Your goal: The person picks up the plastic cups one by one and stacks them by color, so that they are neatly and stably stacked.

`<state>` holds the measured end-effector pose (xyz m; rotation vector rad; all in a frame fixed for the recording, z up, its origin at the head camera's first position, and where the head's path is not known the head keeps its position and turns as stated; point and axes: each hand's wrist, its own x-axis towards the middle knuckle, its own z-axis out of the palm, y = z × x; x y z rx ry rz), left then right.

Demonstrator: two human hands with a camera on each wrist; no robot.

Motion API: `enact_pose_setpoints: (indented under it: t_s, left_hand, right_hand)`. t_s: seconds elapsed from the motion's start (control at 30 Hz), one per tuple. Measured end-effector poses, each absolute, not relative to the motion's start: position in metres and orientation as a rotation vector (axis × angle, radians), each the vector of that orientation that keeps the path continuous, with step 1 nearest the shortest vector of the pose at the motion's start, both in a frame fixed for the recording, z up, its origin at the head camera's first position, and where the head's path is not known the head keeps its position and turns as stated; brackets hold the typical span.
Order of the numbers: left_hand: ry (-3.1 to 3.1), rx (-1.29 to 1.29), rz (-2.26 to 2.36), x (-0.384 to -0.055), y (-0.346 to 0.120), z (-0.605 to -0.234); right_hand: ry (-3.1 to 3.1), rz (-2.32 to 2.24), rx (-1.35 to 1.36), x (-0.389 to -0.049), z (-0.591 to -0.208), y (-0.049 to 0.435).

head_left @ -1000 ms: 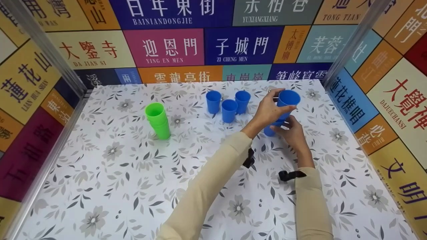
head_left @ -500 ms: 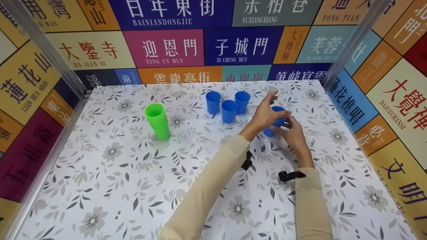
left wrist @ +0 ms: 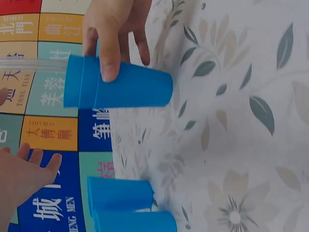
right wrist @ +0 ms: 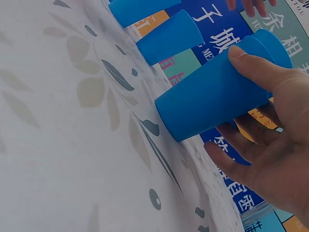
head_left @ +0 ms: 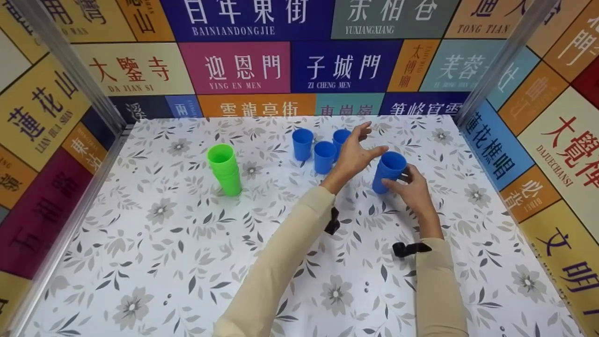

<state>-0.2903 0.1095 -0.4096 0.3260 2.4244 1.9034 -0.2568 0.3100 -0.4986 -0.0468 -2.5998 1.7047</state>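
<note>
Head view: I had a stack of nested blue cups (head_left: pixel 384 174) right of centre, mouths up, long axis close to vertical. Right hand (head_left: pixel 414 189) pinched it low from the lower-right side, thumb across the front. I couldn't tell if the base touched the desk (head_left: pixel 196 281).

Left hand (head_left: pixel 352 155) held nothing, fingers spread and extended, thumb pointing at the stack's rim but apart from it.

Key relation, I judged: left hand sat between that stack and three upright single cups, so it was the nearer hand for those. Front blue cup (head_left: pixel 324 159) and left blue cup (head_left: pixel 302 146) lay just left of it in frame; rear blue cup (head_left: pixel 340 137) was partly hidden behind it, contact unclear, long axis upright too.

Stack of green cups (head_left: pixel 228 175) stood left of centre, well apart from both hands.
</note>
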Motion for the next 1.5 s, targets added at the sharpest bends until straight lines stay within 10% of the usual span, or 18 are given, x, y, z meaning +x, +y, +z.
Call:
enact_pose_setpoints:
  t_s: [1.5]
  left_hand:
    - [2.46,-0.086,2.068,-0.312,0.018,-0.481]
  right_hand:
    - [-2.607,1.698,-0.036,-0.254,-0.497,0.313]
